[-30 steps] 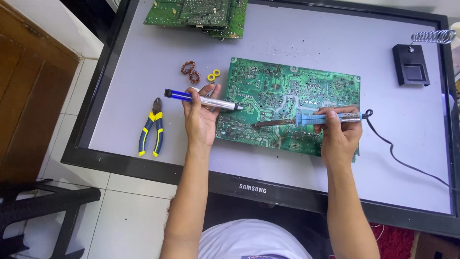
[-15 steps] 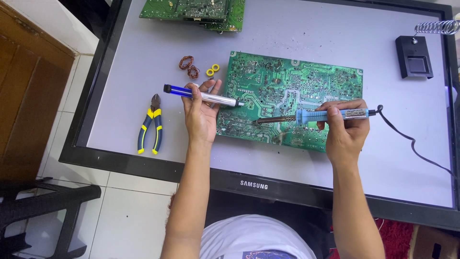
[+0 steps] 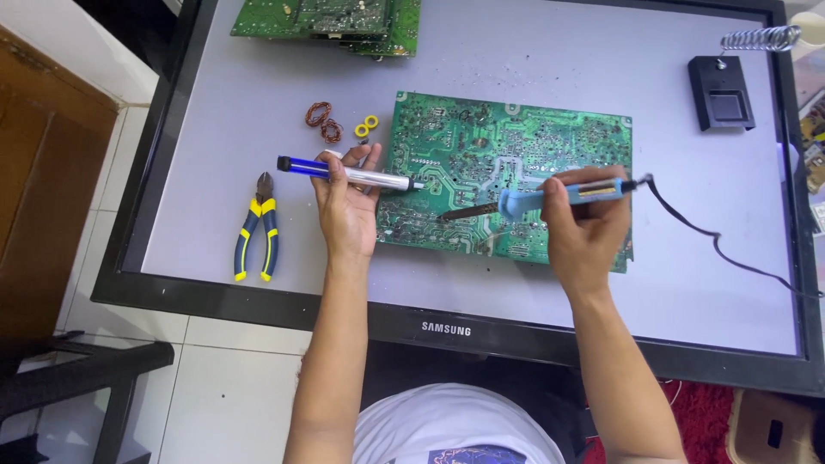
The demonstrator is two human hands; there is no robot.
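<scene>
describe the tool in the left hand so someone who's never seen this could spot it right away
Start at the large green circuit board lying on the flat monitor screen. At its left edge the left hand holds a slim pen-shaped tool horizontally. Unlike the corded blue soldering iron in the right hand, it has a silver barrel, a dark blue end and no cable.

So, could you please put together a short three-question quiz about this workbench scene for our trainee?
1. True or false: the right hand holds the blue-handled corded soldering iron over the large green circuit board.
2. What does the left hand hold?
A. the blue-and-silver tube-shaped desoldering pump
B. the blue-and-yellow-handled pliers
C. a copper wire coil
3. Fill in: the black iron stand with a spring holder sits at the flat screen's far ____ corner.

Key: 1 true; 2 A; 3 right.
</scene>
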